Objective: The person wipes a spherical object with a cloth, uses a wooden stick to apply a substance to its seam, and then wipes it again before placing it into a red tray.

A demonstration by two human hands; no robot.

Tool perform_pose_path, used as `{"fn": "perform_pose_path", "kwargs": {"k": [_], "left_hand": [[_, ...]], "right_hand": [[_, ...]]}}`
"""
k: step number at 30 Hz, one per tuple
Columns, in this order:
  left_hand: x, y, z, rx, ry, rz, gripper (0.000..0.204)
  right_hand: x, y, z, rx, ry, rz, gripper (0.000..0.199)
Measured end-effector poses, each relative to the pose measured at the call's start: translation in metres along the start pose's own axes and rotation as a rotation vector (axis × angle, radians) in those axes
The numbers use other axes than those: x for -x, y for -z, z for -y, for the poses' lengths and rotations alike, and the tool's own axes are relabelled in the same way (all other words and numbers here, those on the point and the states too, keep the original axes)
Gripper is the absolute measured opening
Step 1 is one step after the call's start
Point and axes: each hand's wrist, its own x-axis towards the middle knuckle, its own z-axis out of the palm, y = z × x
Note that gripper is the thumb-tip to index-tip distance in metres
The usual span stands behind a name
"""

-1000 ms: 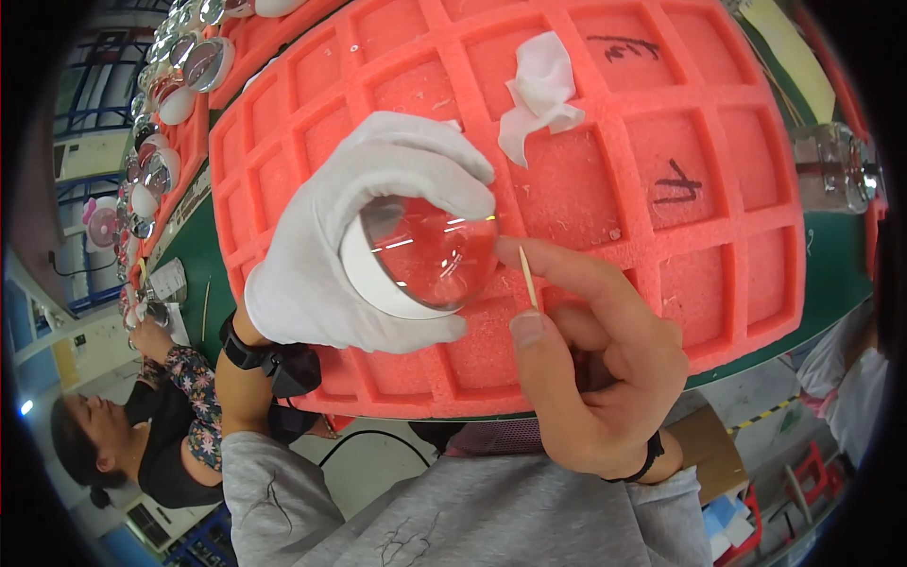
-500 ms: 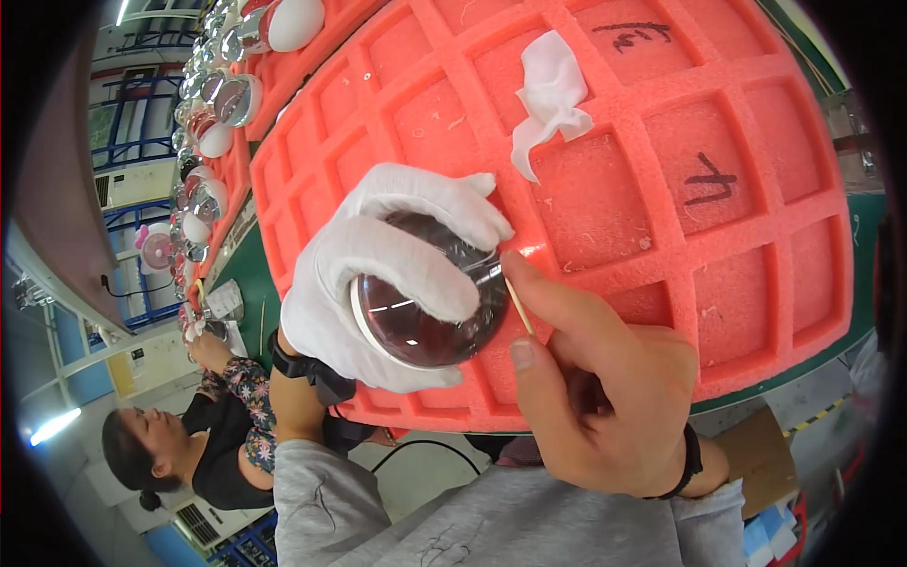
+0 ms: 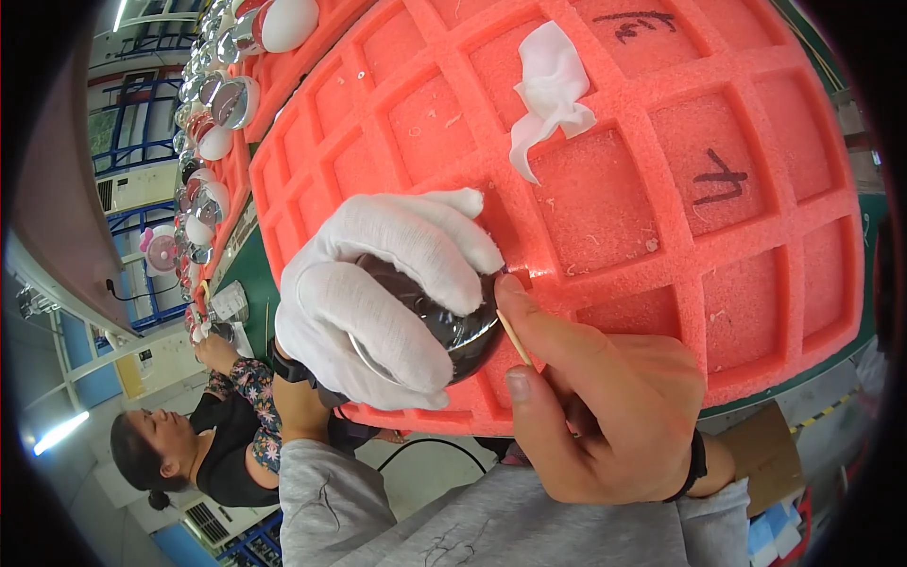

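Close-up at a workstation: the left hand (image 3: 378, 302), in a white cotton glove, is wrapped round a shiny, dark, dome-shaped glass or chrome part (image 3: 453, 321), fingers curled over its top and thumb under, w/ the part tilted toward the right hand, presumably so its rim can be got at. The glove likely keeps prints off the polished face. The bare right hand (image 3: 605, 406) pinches a thin pale wooden stick (image 3: 515, 337) between thumb and forefinger, the tip just at the part's right edge; whether it actually touches is too fine to tell. A black band sits on each wrist, grey sleeves below.

Both hands work over the near edge of a big salmon-pink foam tray (image 3: 756, 312) w/ a grid of square pockets, soft walls apparently meant to seat one part per pocket w/o scratching. The pockets in view hold no parts; two carry black marker scrawls. A crumpled white wipe (image 3: 550, 94) lies across a rib nr the tray's far side, well apart from the hands.

The tray rests on a green tabletop (image 3: 248, 283). Further left, more pink trays (image 3: 236, 161) run off in a row, loaded w/ white and mirror-finish domes. Below left, a co-worker in a dark floral top (image 3: 222, 430) sits at the line; blue racking and a strip light beyond.
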Motion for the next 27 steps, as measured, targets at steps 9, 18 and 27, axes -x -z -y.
{"fn": "perform_pose_path", "kwargs": {"k": [9, 18, 27], "left_hand": [[-0.002, 0.009, 0.004, 0.053, -0.078, 0.06, 0.023], [-0.001, 0.028, 0.0, 0.128, 0.179, 0.212, 0.032], [0.001, 0.02, 0.001, 0.149, 0.178, 0.135, 0.023]], "right_hand": [[-0.002, 0.001, 0.001, 0.029, -0.003, 0.03, 0.044], [-0.001, -0.001, 0.001, 0.049, -0.026, 0.011, 0.047], [0.001, -0.004, 0.002, 0.053, -0.046, -0.003, 0.047]]}}
